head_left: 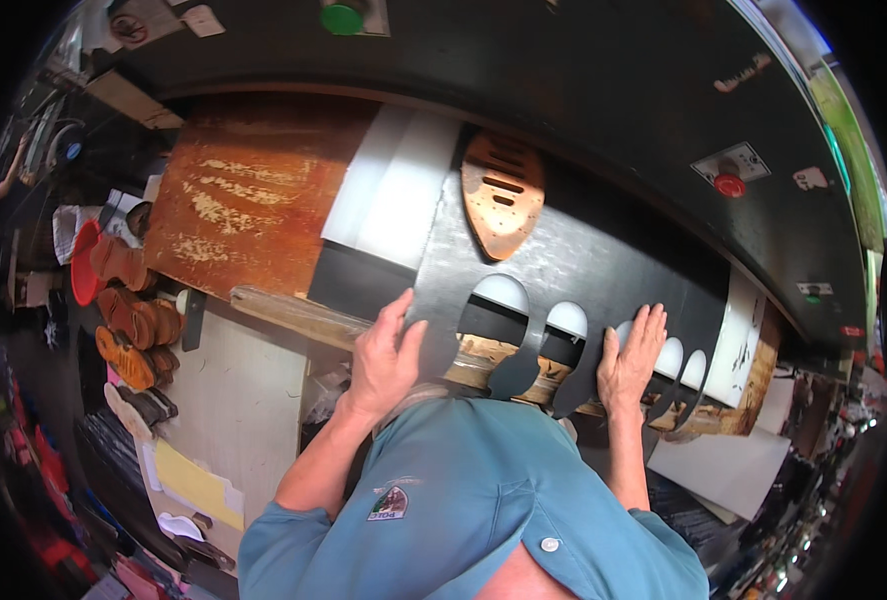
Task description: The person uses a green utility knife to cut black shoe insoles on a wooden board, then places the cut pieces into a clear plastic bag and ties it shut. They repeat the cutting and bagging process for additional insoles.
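Observation:
A black sheet point(603, 235) lies across the worktop, with several sole-shaped openings along its near edge. White and bare wood show through these openings. On the sheet's far part rests a sole-shaped, copper-coloured cutting die point(504, 192) with dark slots, its pointed end toward me. My left hand point(385, 362) is at the sheet's left edge, fingers stretched and thumb apart. Further right, my right hand point(631, 368) lies flat with extended fingers on the sheet, between two openings. Neither hand shows anything gripped.
Beyond the worktop looms a dark machine body with a red button point(729, 184) and a green button point(342, 18). A worn brown board point(248, 195) and white sheets point(391, 185) lie left. Several brown sole-shaped pieces point(128, 355) are stacked at the far left, beside a pale table point(238, 385).

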`<act>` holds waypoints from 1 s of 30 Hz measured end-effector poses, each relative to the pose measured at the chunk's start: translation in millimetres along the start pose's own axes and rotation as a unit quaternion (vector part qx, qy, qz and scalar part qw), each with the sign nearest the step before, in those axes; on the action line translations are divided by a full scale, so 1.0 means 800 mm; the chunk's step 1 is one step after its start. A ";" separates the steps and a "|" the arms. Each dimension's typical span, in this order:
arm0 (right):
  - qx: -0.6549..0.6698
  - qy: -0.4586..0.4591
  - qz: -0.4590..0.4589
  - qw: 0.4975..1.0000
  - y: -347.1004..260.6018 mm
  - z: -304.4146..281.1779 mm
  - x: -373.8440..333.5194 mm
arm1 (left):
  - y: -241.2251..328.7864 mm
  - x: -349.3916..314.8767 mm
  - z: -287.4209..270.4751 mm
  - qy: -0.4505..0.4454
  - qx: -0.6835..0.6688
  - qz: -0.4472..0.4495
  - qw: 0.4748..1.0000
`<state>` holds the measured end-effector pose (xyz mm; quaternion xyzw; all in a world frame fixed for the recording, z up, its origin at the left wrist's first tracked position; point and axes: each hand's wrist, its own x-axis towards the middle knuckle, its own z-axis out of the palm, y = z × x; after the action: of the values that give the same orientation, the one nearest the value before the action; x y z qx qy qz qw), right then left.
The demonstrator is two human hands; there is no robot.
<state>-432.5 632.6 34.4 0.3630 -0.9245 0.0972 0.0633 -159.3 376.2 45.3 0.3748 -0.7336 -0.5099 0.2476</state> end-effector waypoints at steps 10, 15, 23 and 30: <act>0.223 0.095 -0.074 0.967 -0.084 -0.032 0.031 | -0.039 0.005 0.029 0.124 0.172 0.237 0.948; 0.207 0.128 -0.139 0.960 -0.188 0.014 0.089 | -0.047 0.006 0.029 0.116 0.202 0.261 0.937; 0.221 0.183 -0.119 0.950 -0.203 0.025 0.098 | -0.046 0.007 0.033 0.132 0.210 0.279 0.928; 0.205 0.197 -0.105 0.953 -0.210 0.038 0.097 | -0.056 0.003 0.035 0.129 0.211 0.246 0.937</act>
<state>-375.8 454.3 42.2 0.4369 -0.8106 0.3466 0.1785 -168.3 381.0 -6.4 0.2887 -0.8553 -0.2140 0.3733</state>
